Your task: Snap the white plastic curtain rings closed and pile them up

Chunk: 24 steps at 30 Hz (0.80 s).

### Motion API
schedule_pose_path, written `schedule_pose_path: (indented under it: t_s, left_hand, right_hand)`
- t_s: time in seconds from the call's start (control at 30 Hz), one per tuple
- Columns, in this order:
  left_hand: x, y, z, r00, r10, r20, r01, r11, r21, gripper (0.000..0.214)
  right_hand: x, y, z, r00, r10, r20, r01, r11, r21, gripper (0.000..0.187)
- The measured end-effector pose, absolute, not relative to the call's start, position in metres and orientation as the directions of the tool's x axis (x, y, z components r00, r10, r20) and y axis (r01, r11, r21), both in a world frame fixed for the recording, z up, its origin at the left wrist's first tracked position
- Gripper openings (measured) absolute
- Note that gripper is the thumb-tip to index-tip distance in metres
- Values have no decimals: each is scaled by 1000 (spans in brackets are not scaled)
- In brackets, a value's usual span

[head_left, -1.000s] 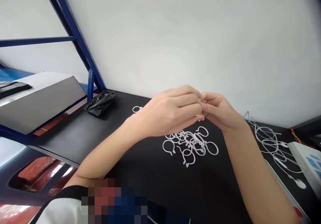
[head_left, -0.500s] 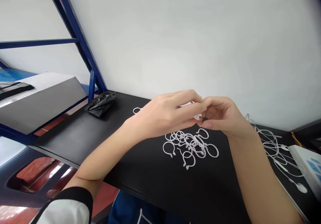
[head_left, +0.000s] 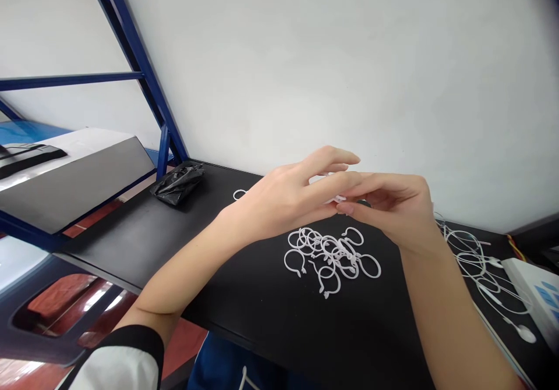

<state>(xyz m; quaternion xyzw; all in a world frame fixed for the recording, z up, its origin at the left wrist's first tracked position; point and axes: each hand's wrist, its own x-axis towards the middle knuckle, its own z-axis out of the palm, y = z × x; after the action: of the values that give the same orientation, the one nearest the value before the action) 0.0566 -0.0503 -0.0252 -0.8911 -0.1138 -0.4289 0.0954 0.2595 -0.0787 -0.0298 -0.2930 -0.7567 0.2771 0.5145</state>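
Head view, left hand: the left hand point(head_left: 283, 201) is raised over the worktop point(head_left: 271, 320), back towards the camera, one finger lifted clear of the others.
Left grip: narrow, fingers bent around a small white piece point(head_left: 339, 198); the thumb is hidden.
Right hand: the right hand point(head_left: 404, 204) meets the left one, fingertips touching.
Right grip: narrow, thumb and fingers pinching at the near end of the white piece.
White piece: between both hands, above the worktop, mostly covered by fingers; its full shape cannot be told.
White rings: a pile of open and closed white rings point(head_left: 339, 251) lies overlapping on the worktop, below the hands.
Lone ring: another ring point(head_left: 236, 192) lies farther back, partly behind the left hand.
Far left: a crumpled black bag point(head_left: 178, 184).
Right side: tangled white cables point(head_left: 492, 298) beside a white box point(head_left: 530, 285).
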Motion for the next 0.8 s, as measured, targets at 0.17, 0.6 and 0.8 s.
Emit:
schedule_pose_path:
  t_s: [0.17, 0.6, 0.8]
  left_hand:
    - [53, -50, -21, 589, 104, 801, 256, -965, -63, 28]
    - [65, -47, -29, 435, 143, 889, 207, -977, 56, 43]
    - [69, -46, -31, 388, 53, 920, 201, -979, -28, 36]
  right_hand:
    - [257, -84, -29, -220, 658, 720, 143, 752, -643, 26]
    - [257, -91, -23, -287, 682, 672, 122, 722, -681, 24]
    - [258, -93, -21, -335, 662, 670, 117, 735, -668, 23]
